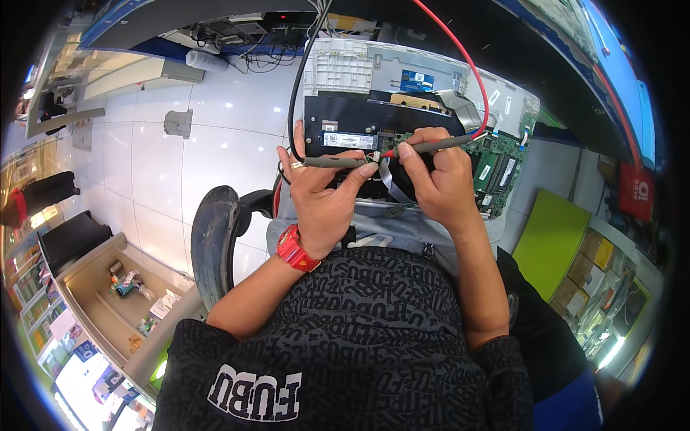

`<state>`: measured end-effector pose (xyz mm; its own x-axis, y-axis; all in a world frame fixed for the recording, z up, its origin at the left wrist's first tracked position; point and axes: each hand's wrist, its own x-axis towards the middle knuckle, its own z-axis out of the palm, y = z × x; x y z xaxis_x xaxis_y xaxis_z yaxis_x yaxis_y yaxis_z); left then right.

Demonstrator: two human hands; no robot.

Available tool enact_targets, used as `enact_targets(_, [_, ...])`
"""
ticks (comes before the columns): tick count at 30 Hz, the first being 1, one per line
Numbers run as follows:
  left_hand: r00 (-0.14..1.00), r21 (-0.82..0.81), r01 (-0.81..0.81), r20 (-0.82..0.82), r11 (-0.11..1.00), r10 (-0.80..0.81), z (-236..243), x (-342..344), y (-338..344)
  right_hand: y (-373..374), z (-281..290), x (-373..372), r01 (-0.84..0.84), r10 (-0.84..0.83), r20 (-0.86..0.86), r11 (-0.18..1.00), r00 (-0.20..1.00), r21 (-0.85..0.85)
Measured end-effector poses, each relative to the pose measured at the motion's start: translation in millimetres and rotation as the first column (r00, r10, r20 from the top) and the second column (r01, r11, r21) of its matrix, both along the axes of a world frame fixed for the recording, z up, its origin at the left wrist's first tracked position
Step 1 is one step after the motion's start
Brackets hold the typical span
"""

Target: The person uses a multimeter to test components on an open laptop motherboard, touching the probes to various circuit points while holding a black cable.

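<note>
An opened laptop base (343, 115) rests on my lap, its green circuit board (503, 169) and a small drive card (350, 140) exposed. My left hand (323, 197) pinches a grey multimeter probe (334, 163) with a black lead. In my right hand (440, 176) is a second grey probe (447, 144), with a red collar and a red lead. Both tips come together at a small white connector (376, 156) near the middle of the laptop. Whether they touch its contacts is too small to tell.
The black lead (293, 93) and red lead (471, 61) run up past the laptop's far edge. A dark chair (214, 233) stands at my left, beside an open drawer (108, 309) with small items. To the right is a yellow-green panel (550, 241) next to a glass display case (611, 294).
</note>
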<state>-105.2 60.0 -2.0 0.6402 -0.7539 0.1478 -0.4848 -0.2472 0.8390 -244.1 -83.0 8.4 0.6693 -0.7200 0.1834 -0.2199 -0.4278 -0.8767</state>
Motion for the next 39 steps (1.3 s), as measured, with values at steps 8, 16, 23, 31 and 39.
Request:
enact_targets(8, [0.98,-0.09,-0.008,-0.201,0.996,-0.01,0,4,-3,-4,6,3,-0.042,0.043,0.011,0.999,0.999,-0.026])
enact_targets(16, [0.996,-0.05,0.088,0.005,0.995,-0.087,-3,19,-2,-28,14,2,-0.057,0.056,0.057,0.998,0.997,0.013])
enact_targets(23, [0.997,-0.033,0.044,0.064,0.998,-0.042,6,16,0,-66,29,15,-0.116,0.119,0.134,0.993,0.984,-0.031])
enact_targets(31, [0.995,0.0,0.034,0.095,0.999,-0.034,11,5,5,-60,29,27,-0.322,0.328,0.016,0.934,0.944,-0.152])
enact_targets(39, [0.958,-0.112,-0.015,-0.287,0.994,-0.018,10,0,4,-38,32,15,-0.355,0.348,-0.113,0.934,0.931,-0.048])
